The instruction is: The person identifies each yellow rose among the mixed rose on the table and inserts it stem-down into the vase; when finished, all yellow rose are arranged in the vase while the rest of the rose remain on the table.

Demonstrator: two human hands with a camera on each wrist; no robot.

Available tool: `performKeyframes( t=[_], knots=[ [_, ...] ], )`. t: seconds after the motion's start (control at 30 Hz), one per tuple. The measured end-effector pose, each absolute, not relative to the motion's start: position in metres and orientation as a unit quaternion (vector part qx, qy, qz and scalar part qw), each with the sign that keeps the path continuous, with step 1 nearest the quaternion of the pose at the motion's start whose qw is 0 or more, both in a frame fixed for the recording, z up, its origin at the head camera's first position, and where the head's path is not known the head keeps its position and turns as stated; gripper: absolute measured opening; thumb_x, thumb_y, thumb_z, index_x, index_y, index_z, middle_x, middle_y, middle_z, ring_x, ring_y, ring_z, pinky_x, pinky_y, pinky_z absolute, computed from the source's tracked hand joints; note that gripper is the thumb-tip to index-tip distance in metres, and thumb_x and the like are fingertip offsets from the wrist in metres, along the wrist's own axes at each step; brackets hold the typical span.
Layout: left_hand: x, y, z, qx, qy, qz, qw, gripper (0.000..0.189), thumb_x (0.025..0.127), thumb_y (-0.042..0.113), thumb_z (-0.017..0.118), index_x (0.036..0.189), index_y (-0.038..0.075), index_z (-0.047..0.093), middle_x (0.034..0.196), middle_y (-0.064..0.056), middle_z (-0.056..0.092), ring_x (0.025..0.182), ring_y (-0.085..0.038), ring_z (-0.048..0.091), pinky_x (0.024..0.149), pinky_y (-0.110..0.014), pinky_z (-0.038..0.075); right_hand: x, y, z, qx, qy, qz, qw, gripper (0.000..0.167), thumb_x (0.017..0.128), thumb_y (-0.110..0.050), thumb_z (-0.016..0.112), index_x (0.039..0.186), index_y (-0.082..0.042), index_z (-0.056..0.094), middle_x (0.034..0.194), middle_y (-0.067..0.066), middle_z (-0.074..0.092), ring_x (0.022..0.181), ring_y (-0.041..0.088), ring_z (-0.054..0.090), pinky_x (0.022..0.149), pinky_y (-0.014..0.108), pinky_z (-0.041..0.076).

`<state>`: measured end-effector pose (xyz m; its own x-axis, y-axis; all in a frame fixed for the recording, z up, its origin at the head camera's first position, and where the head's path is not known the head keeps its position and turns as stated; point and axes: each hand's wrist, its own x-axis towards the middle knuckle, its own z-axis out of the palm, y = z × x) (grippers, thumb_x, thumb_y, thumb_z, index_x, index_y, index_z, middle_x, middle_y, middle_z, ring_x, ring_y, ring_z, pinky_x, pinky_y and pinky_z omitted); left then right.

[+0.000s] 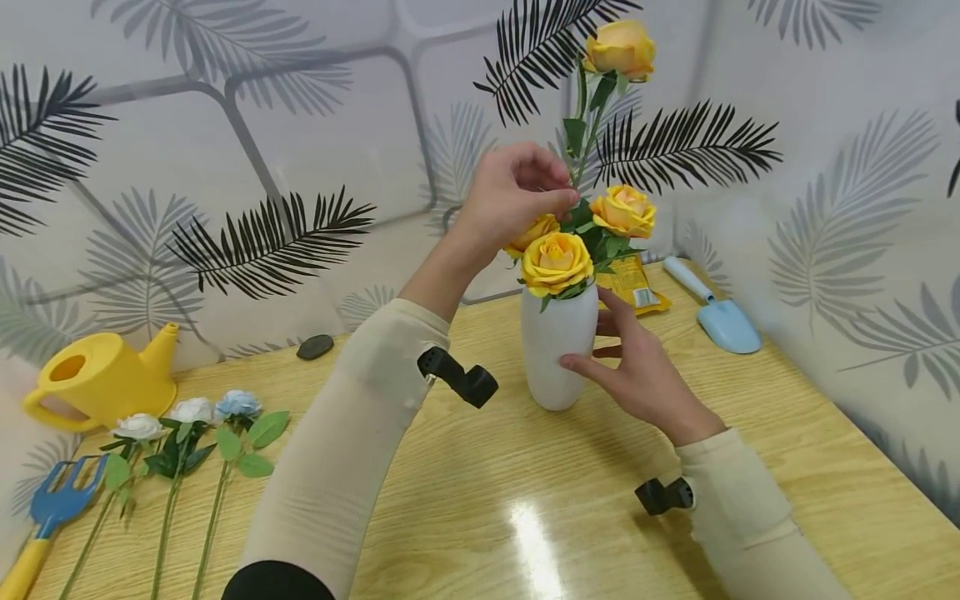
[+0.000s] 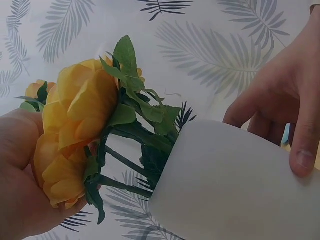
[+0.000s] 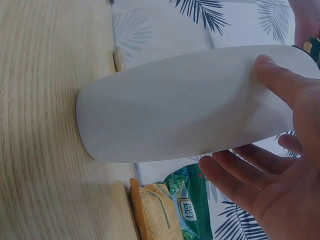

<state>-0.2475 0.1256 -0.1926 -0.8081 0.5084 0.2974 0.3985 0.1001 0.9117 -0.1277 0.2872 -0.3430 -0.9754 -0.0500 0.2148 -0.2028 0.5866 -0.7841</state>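
A white vase (image 1: 551,350) stands upright on the wooden table and holds several yellow roses. My right hand (image 1: 637,367) grips its side, thumb on the front and fingers round the far side; the right wrist view shows the thumb (image 3: 280,80) on the white wall. My left hand (image 1: 513,192) is above the vase mouth, thumb and curled fingers pinching the stem of the tallest yellow rose (image 1: 621,52). Lower down, a front rose (image 1: 557,262) and a right rose (image 1: 624,210) sit at the rim. Another rose (image 1: 531,235) is partly hidden below my left hand.
Behind the vase lie a yellow packet (image 1: 633,283) and a green packet (image 3: 190,200). A light blue trowel (image 1: 723,321) is at the right. On the left are a yellow watering can (image 1: 108,379), a blue fork (image 1: 67,496), white and blue flowers (image 1: 238,404), and a dark stone (image 1: 315,347).
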Motion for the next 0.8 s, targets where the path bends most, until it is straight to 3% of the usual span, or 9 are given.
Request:
performKeyframes(
  t=[0.37,0.67,0.8],
  knots=[
    [-0.2453,0.1257,-0.1917,0.28,0.735,0.614,0.068,0.014,0.089,0.0,0.074,0.092,0.006,0.061,0.083,-0.009,0.07,0.068,-0.023,0.071,0.075,-0.033,0.062,-0.1278,0.2868,-0.3441,0.075,-0.887,0.446,0.093,0.094,0.092,-0.028,0.076,0.159,-0.008,0.014,0.143,0.022,0.052,0.124,0.039,0.06,0.096,0.054,0.055],
    [-0.2452,0.1218,-0.1917,0.293,0.734,0.609,0.056,0.013,0.09,-0.001,0.073,0.091,0.005,0.062,0.085,-0.009,0.069,0.075,-0.027,0.07,0.076,-0.032,0.061,-0.1274,0.2875,-0.3445,0.073,-0.887,0.446,0.092,0.094,0.092,-0.029,0.076,0.16,-0.008,0.014,0.142,0.022,0.053,0.123,0.04,0.06,0.096,0.054,0.055],
    [-0.2457,0.1183,-0.1915,0.296,0.735,0.609,0.041,0.012,0.089,0.0,0.073,0.091,0.005,0.063,0.087,-0.01,0.069,0.076,-0.023,0.069,0.075,-0.03,0.059,-0.1275,0.2875,-0.3441,0.071,-0.888,0.445,0.091,0.094,0.092,-0.029,0.076,0.16,-0.007,0.014,0.143,0.022,0.052,0.124,0.039,0.06,0.097,0.054,0.055]
  ],
)
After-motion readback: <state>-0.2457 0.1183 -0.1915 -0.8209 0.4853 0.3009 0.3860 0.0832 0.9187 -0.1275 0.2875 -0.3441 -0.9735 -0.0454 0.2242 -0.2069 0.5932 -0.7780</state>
